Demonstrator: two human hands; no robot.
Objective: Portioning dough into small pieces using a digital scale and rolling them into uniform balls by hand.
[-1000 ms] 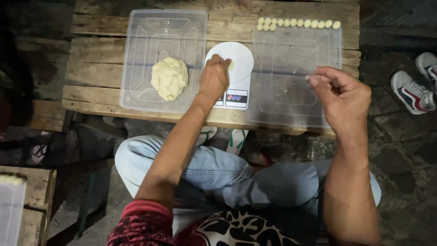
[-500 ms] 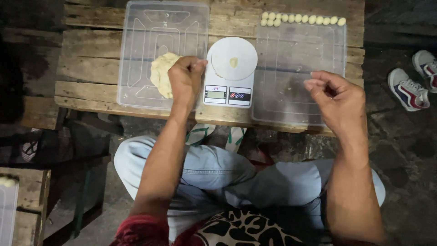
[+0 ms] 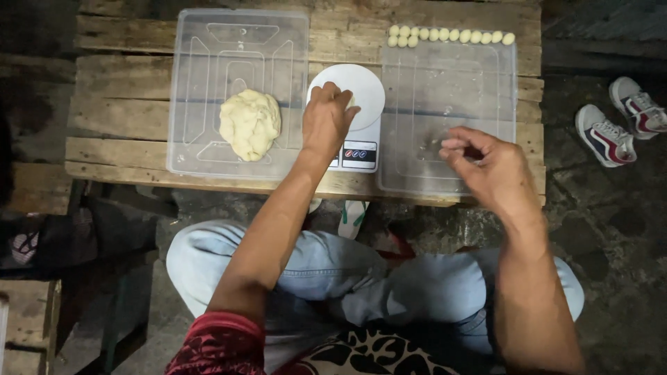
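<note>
My left hand [image 3: 326, 119] reaches over the white round plate [image 3: 366, 85] of a small kitchen scale [image 3: 356, 154]. Its bunched fingertips pinch a small dough piece [image 3: 349, 101] on the plate, and the hand mostly hides it. A pale yellow dough lump [image 3: 250, 123] lies on the clear plastic tray [image 3: 240, 42] to the left of the scale. My right hand [image 3: 486, 165] hovers over the near part of a second clear tray [image 3: 451, 104], its fingers curled together with nothing visible in them. Small dough balls [image 3: 451, 35] line that tray's far edge.
Everything stands on a rough wooden plank table [image 3: 118, 104]. My crossed legs in light jeans [image 3: 333, 264] are below its near edge. A pair of sneakers [image 3: 615, 128] lies on the stone floor at right, a sandal [image 3: 354, 215] under the table.
My left hand went from the scale to the dough lump and has come back to the scale plate. My right hand stays over the right tray and has curled a little tighter.
</note>
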